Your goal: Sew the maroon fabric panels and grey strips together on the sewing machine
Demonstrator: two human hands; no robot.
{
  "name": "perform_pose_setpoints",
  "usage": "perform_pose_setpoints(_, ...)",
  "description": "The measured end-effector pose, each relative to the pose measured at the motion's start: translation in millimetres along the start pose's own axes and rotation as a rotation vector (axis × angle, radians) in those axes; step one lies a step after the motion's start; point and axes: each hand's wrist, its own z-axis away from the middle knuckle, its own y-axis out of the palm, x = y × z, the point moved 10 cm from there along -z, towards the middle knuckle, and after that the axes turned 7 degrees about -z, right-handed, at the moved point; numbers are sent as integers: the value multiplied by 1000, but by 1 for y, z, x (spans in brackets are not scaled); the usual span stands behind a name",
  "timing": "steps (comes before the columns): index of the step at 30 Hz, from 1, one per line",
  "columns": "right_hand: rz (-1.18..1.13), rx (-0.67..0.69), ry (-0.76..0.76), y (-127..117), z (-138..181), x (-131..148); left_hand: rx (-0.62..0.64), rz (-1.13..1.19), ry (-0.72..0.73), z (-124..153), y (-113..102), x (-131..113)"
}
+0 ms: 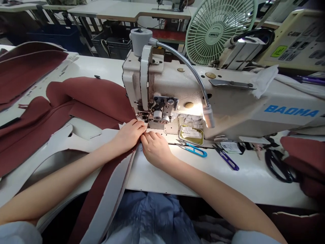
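Observation:
Dark red fabric with a pale backing (99, 184) runs from the table up to the sewing machine (162, 84) and hangs over the front edge. My left hand (130, 134) is closed on the fabric just left of the needle area, fingers bent over its edge. Close beside it, my right hand (156, 147) pinches the same edge, its fingertips nearly touching the left ones. The bit of edge between the fingertips is mostly hidden. A larger red panel (93, 95) lies spread behind and left of my left hand.
Blue thread snips (195, 149), purple thread snips (227, 158) and a small metal tray (191, 135) lie right of my hands. Black-handled scissors (278, 166) rest farther right, beside more red fabric (304, 159). A lamp (208, 115) on a bendy neck lights the machine; a green fan (218, 32) stands behind.

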Motion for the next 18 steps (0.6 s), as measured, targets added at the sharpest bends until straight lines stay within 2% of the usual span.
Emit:
perform_pose_setpoints(3,1,-4,25,0,0,-3,19,-44,-33,-5,0,3)
perform_pose_setpoints(6,-11,-42,28,-3,3,-1,64,-72,-5,-10,-6,-1)
perform_pose_setpoints(10,-57,-104,-93,-6,9,16,97,-121,-19,-7,-20,-5)
perform_pose_setpoints(14,-78,-7,-131,6,8,20,53,-130,-40,-5,-23,-9)
perform_pose_setpoints(18,-80,40,-94,8,0,6,45,-131,-30,-15,-15,-6)
